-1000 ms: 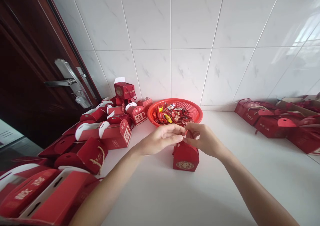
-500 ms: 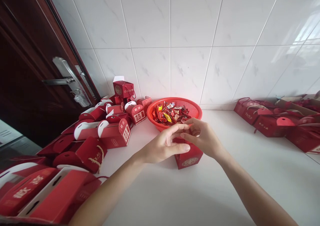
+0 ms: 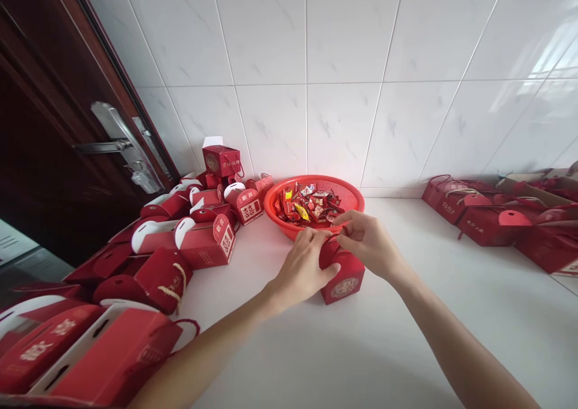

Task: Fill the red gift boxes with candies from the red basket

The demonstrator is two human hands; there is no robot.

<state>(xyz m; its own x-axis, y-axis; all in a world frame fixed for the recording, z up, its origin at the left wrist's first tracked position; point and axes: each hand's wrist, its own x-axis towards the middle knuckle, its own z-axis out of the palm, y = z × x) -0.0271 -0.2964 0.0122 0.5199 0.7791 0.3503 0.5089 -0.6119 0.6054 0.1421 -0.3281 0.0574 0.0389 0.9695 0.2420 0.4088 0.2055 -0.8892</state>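
A small red box (image 3: 345,281) with a round gold emblem stands on the white surface in front of the red basket. My left hand (image 3: 303,267) is at its left upper side, fingers curled at the top edge and thumb against the front. At the box's top right is my right hand (image 3: 368,240), its fingers bent and pinched near a thin dark cord. What exactly the fingertips hold is too small to tell. Behind the hands, the red basket (image 3: 350,199) holds many wrapped sweets (image 3: 311,203).
Many red boxes (image 3: 208,249) crowd the left side, some with raised lids. More red boxes (image 3: 490,227) lie at the right by the tiled wall (image 3: 338,126). A dark door (image 3: 45,96) with a metal handle (image 3: 117,147) is at the far left.
My left hand has come down from above the box to its left upper side, its fingers curling in. More of the box top shows. My right hand has stayed nearly in place.
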